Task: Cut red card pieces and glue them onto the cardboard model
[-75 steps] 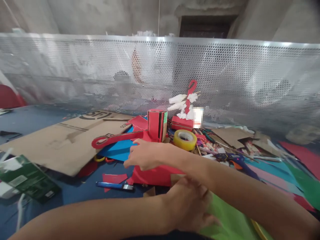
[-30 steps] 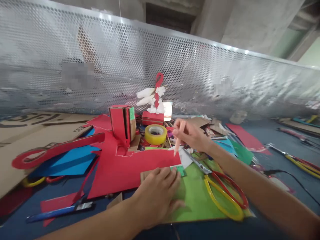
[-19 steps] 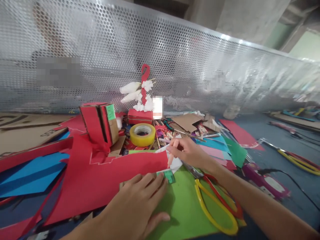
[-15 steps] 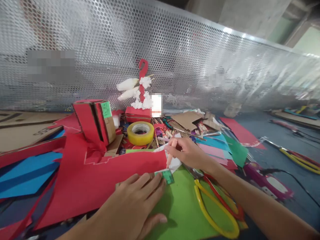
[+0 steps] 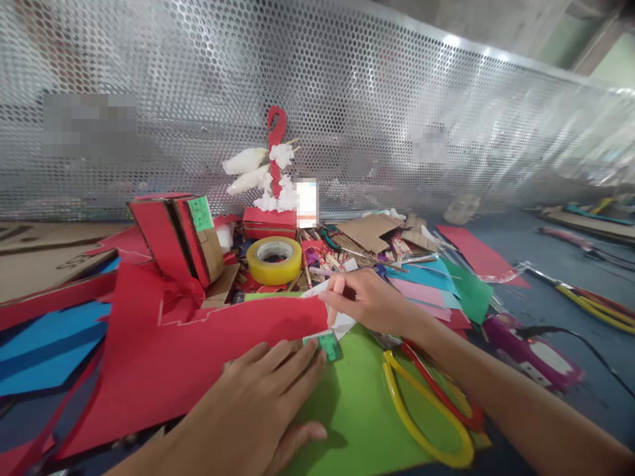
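Observation:
My left hand (image 5: 262, 403) lies flat with fingers spread, pressing on a red paper sheet (image 5: 198, 344) and the edge of a green paper sheet (image 5: 362, 410). My right hand (image 5: 367, 301) is closed in a pinch round a thin pink stick (image 5: 333, 301), whose tip touches the right end of the red paper. A small green ruler piece (image 5: 328, 345) peeks out just beyond my left fingertips. Scissors with yellow and red handles (image 5: 431, 410) lie on the green paper under my right forearm.
A roll of yellow tape (image 5: 274, 259) and a red-covered cardboard box (image 5: 173, 238) stand behind the red paper. A red and white craft model (image 5: 270, 178) stands by the perforated metal screen (image 5: 397, 119). Paper scraps, blue paper (image 5: 40, 344) and a purple glue gun (image 5: 526, 350) lie around.
My right hand left the far side of the red paper, picked up the pink stick and brought its tip down onto the red paper's right end. My left hand settled flat on the sheets.

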A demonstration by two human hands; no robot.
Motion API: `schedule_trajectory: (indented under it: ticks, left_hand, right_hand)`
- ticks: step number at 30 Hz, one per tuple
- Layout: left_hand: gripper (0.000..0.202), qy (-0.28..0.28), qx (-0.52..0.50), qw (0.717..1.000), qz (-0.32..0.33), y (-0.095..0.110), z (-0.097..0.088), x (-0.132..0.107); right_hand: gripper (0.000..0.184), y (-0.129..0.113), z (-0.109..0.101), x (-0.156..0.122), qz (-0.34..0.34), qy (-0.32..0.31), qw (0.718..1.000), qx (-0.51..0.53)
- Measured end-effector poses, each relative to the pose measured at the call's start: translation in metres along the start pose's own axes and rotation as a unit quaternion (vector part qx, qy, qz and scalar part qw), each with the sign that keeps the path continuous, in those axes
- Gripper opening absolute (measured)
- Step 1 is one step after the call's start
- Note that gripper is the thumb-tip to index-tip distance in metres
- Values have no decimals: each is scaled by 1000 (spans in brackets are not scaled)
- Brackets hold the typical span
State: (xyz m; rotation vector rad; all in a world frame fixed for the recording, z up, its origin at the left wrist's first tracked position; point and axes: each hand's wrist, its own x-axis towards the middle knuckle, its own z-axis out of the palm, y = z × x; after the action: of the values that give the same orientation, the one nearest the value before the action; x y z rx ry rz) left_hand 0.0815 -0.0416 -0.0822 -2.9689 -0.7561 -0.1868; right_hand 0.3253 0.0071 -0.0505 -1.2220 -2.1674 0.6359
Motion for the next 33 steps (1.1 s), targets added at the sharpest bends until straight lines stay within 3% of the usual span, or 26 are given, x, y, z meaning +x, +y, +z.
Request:
schedule_trajectory:
  ticks: [6, 16, 22, 33]
  left_hand:
    - [53, 15, -7, 1000, 1, -1, 1, -1]
    - [54, 7, -3, 1000, 1, -1, 0, 0]
    - [54, 0, 7, 1000, 6, -1, -2, 0]
    - [61, -3, -11, 1000, -28, 5, 1, -3]
  right_hand:
    - [40, -8, 2, -1, -25, -19, 1000, 5]
    - [37, 1, -3, -1, -4, 5, 999, -46]
    - [47, 1, -8, -1, -9, 15, 1000, -20]
    - [35, -4, 2, -1, -14, -2, 1000, -16]
